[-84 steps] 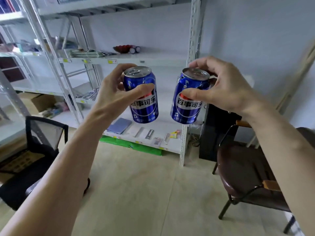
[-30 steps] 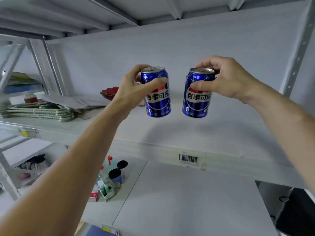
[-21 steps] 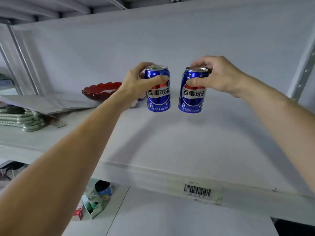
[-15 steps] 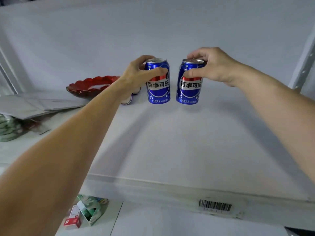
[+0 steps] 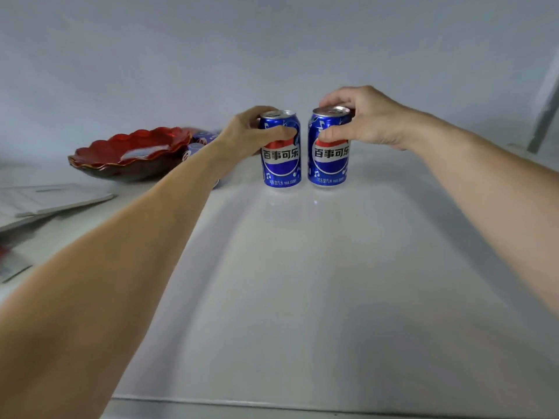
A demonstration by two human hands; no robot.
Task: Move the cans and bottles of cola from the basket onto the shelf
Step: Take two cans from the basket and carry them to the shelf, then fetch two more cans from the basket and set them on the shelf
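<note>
- Item: left cola can (image 5: 281, 152), blue, upright, base apparently on the white shelf (image 5: 332, 282), set toward the back edge near the wall. Held by the left hand (image 5: 251, 133), fingers and thumb wrapped round its upper half.
- Item: right cola can (image 5: 329, 148), same make, upright, just beside the left one with a narrow gap between them. Held by the right hand (image 5: 363, 119), fingers over the rim and thumb across the front.
- Step, as judged: both cans look set down and the grips are about to let go. The basket is out of view, so how many cans and bottles are left cannot be told.
- Risk: a finger catching on a rim as a hand pulls back could tip a can into its neighbour, the two standing so close.
- Risk: the left forearm passes just beside the clutter at the left; a wide withdrawal could knock it.
- Adjacent: red scalloped dish (image 5: 130, 152) toward the shelf's back left, apart from the cans.
- Adjacent: small round blue-and-white items (image 5: 201, 140) between dish and left wrist, partly hidden; kind uncertain.
- Adjacent: flat papers (image 5: 45, 198) by the left edge.
- Obstruction: nothing stands on the shelf between the cans and its front edge.
</note>
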